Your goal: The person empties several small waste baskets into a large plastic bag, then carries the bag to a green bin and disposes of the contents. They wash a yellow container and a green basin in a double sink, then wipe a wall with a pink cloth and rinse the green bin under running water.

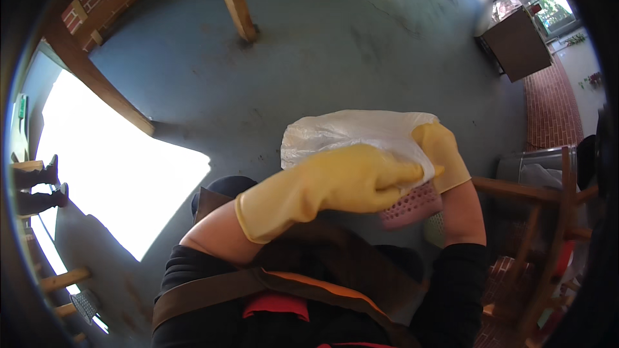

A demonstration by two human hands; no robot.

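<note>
Both of my hands wear long yellow rubber gloves. My left hand [355, 179] reaches across from the left, its fingers closed at the edge of a translucent white plastic bag [350, 128]. My right hand [437, 147] is at the bag's right end. The bag's film covers its fingers, so their grip is hidden. Below the gloves hangs a pink perforated plastic basket [416, 207], its upper part behind my left hand and the bag. A green perforated basket [434, 229] shows partly behind it, beside my right forearm.
Wooden posts [234, 2] stand on the grey floor [314, 58]. At right are a wooden frame [522, 191], a metal bin [512, 166] and a brown cabinet [517, 43]. A person's legs [41, 188] show at far left, near a bright sunlit patch [111, 154] and a grey basket [84, 305].
</note>
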